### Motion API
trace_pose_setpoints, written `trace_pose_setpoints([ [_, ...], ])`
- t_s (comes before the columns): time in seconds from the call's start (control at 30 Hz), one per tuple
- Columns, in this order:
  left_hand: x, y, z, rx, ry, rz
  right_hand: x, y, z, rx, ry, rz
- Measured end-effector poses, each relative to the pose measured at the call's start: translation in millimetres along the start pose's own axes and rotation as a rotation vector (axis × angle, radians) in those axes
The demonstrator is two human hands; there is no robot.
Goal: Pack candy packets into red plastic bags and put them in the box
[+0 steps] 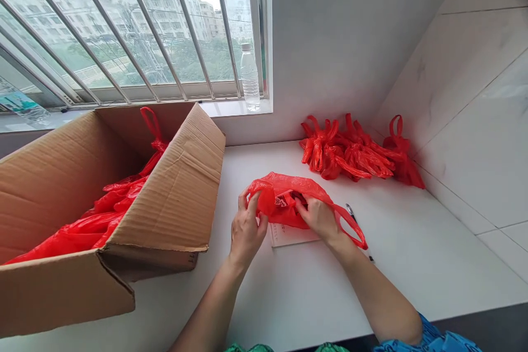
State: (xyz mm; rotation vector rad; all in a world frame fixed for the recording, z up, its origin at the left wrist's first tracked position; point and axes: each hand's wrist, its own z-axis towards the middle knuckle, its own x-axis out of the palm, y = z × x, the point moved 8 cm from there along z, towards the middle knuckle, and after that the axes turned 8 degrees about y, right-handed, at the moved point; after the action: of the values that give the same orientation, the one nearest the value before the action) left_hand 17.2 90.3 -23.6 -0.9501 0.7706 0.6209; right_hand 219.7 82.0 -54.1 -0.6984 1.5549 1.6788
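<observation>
Bag (280, 190) in left hand (246, 225) and right hand (319, 217), lengthwise left-right, handles (353, 229) rightward.

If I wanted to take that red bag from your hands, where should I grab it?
Grab the loop handle of the red bag. It sticks out free on the right, past the right hand, so come from that side. The left hand and right hand both pinch the crumpled middle, leaving little bare there.
</observation>
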Motion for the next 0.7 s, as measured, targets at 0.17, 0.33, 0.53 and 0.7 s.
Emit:
trace_pose_setpoints([
  [0.17, -16.4, -18, -2, 0.096, -0.083, -0.069, 2, 4, -5, 0.002, 0.149, 0.529],
  [0.33, -33.7, -32, -8, 0.15, -0.184, -0.07, 7, 26, -17, -0.05, 0.376, 1.12],
  [0.53, -27.7, -34, -8, 0.166, -0.116, -0.033, 10, 44, -28, -0.077, 0.472, 1.201],
  [0.7, -24.8, -36, -8, 0.229, -0.097, -0.022, 12, 40, -26, -0.065, 0.492, 1.079],
])
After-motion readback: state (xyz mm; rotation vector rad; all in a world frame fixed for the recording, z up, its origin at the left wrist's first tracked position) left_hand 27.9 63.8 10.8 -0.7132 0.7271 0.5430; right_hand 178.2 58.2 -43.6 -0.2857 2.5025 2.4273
